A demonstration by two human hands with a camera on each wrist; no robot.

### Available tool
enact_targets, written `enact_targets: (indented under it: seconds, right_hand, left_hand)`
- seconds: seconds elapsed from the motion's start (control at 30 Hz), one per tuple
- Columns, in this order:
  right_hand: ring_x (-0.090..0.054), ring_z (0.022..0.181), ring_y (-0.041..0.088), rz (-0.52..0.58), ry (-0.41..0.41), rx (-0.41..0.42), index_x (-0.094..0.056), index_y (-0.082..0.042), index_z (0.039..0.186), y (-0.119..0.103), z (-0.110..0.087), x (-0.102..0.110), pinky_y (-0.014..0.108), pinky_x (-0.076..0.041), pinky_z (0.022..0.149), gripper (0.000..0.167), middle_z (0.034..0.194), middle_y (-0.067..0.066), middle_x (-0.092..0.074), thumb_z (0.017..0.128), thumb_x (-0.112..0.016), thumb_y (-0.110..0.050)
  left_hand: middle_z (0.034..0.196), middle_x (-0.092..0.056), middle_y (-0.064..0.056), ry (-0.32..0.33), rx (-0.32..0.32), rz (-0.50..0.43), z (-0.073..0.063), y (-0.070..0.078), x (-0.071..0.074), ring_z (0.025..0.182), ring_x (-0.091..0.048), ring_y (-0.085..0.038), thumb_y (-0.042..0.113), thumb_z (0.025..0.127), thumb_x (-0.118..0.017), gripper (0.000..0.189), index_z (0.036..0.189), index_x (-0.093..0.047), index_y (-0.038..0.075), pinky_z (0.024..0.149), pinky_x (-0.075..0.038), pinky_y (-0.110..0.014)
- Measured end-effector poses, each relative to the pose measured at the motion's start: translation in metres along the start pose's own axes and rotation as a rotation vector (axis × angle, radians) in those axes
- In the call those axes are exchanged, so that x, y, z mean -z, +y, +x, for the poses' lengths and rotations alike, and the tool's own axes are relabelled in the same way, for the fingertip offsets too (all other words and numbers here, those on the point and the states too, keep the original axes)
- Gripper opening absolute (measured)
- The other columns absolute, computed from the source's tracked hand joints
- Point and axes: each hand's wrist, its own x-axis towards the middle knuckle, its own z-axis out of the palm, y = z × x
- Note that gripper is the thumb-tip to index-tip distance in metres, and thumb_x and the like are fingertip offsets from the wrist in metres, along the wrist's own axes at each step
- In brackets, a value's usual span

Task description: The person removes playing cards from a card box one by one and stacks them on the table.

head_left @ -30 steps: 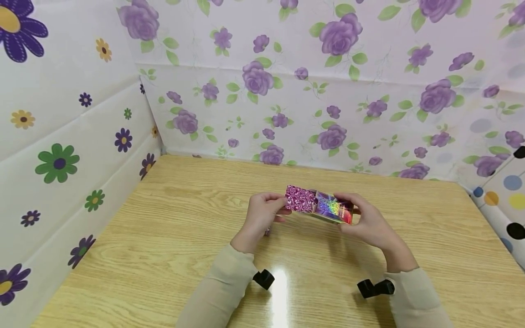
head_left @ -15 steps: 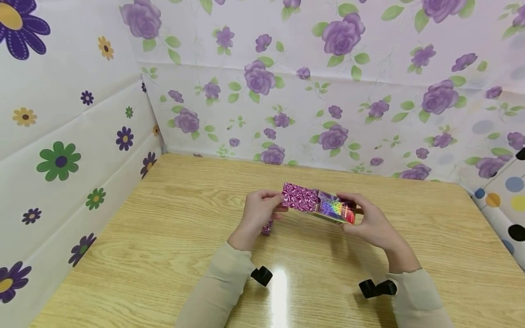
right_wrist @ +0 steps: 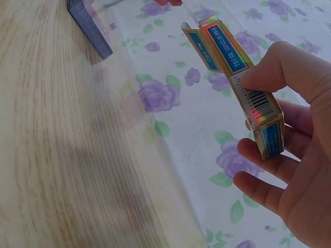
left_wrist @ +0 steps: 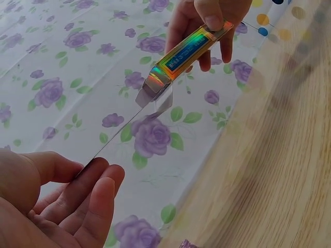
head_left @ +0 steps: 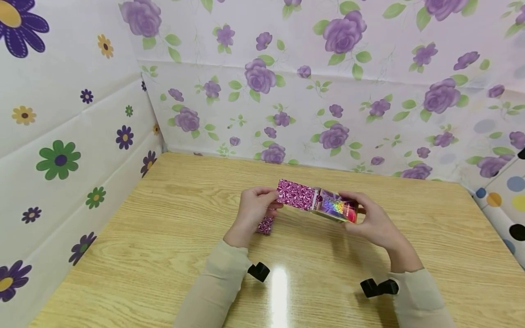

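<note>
A magenta-and-white patterned card sticks out of the mouth of a shiny, rainbow-coloured card box. My left hand pinches the card's outer end between thumb and fingers. Seen from the left wrist, the card is edge-on, a thin line running to the box. My right hand grips the box at its far end, thumb on the side with the barcode. In the right wrist view a flap of the box stands folded out. Both are held above the table.
A stack of cards with the same magenta pattern lies on the wooden table, partly covered by my left hand. Floral sheets hang behind and to the left. Black mounts sit on both wrists.
My left hand has moved a little left with the card, and more of the card now shows outside the box. More of the stack below has come into view. My right hand has barely shifted.
</note>
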Motion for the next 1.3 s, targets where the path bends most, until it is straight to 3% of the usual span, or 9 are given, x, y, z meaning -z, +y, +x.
enact_targets:
  seconds: [0.47,0.67,0.87,1.3]
  right_hand:
    - [-0.043,0.11,-0.002,-0.002,-0.004,-0.005,-0.046,-0.008,0.138,0.001,-0.001,0.002,0.024,-0.044,0.091,0.068,0.133,0.013,-0.05,0.076,-0.072,0.001]
    - [-0.043,0.109,-0.003,0.003,0.005,0.009,-0.045,-0.007,0.138,0.002,0.0,0.002,0.019,-0.044,0.09,0.069,0.133,0.013,-0.05,0.075,-0.072,0.003]
    - [-0.043,0.109,-0.004,0.005,0.007,0.016,-0.045,-0.006,0.137,0.003,0.0,0.001,0.014,-0.042,0.09,0.068,0.132,0.014,-0.05,0.075,-0.071,0.004]
    - [-0.042,0.109,-0.004,0.002,0.001,0.004,-0.045,-0.007,0.137,0.002,0.0,0.001,0.017,-0.043,0.09,0.068,0.133,0.013,-0.05,0.076,-0.071,0.003]
  left_hand:
    - [0.1,-0.07,-0.018,0.033,0.019,-0.011,0.002,0.0,0.006,0.079,-0.072,-0.024,0.012,0.089,-0.064,0.02,0.105,-0.068,0.0,0.062,-0.058,-0.028]
    - [0.092,-0.071,-0.015,0.057,-0.009,-0.04,0.004,0.0,0.009,0.066,-0.07,-0.016,0.007,0.088,-0.063,0.017,0.102,-0.068,-0.003,0.052,-0.055,-0.022]
    - [0.087,-0.07,-0.011,0.075,-0.01,-0.044,0.006,0.0,0.011,0.061,-0.068,-0.013,0.008,0.089,-0.063,0.017,0.102,-0.068,-0.002,0.051,-0.054,-0.021]
    - [0.081,-0.069,-0.011,0.106,-0.063,-0.061,0.008,-0.003,0.014,0.057,-0.064,-0.011,0.002,0.088,-0.061,0.016,0.1,-0.067,-0.006,0.047,-0.051,-0.018]
